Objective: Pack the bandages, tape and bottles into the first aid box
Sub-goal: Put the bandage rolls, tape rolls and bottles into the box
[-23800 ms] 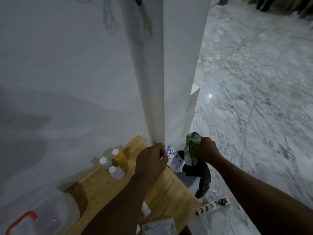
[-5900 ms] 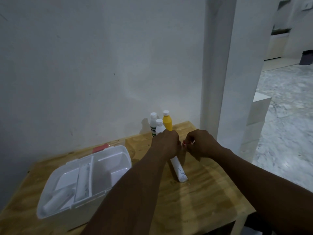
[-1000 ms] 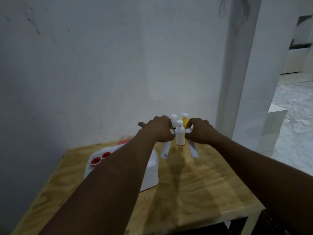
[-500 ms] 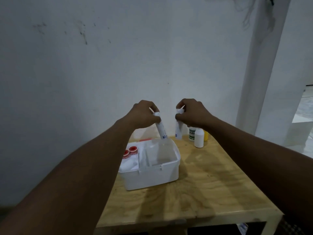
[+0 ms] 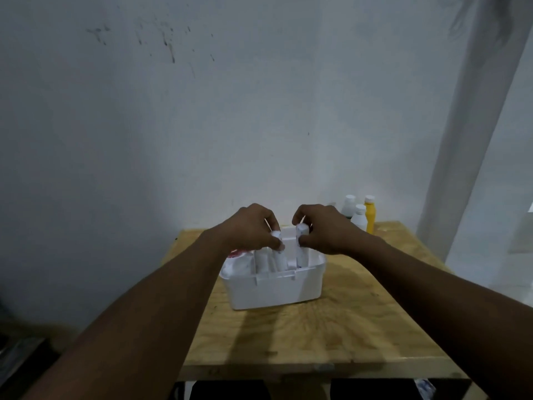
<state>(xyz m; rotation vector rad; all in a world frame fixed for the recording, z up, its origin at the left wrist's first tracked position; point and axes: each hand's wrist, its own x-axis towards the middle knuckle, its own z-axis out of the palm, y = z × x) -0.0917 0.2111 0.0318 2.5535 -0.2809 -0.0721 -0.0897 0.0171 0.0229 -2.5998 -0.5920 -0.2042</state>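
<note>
**Hands.** The left hand has its fingers curled and pinches the top of the left roll. The right hand is curled the same way and pinches the right roll near its upper end. Both rolls are white, probably bandages. They stand near-upright just beside each other, lower ends inside the box and tops above its rim.

**Task items.** The box sits at centre frame. More white packing fills its left part, with something red-marked at the left end that is too blurred to identify. The divider layout under the hands is not clear. The bottles – two white and one yellow – stand unpacked to the right of the hands.

**Faults to expect.**
- A roll released while upright may topple over the rim onto the table. Cause: tall, narrow item with a loose footing.
- Two rolls lowered together may wedge against each other or a divider.
- Downward force near one wall may tilt or slide the light box.
- Rolls left standing may take the room the bottles need.

**Clearances.** The box's left wall lies near the table's left edge, and its far side is close to the wall. Bare wood lies open at lower centre – also between box and bottles, giving an unobstructed carry path. The bottles stand near the far right corner, beside the pillar.
</note>
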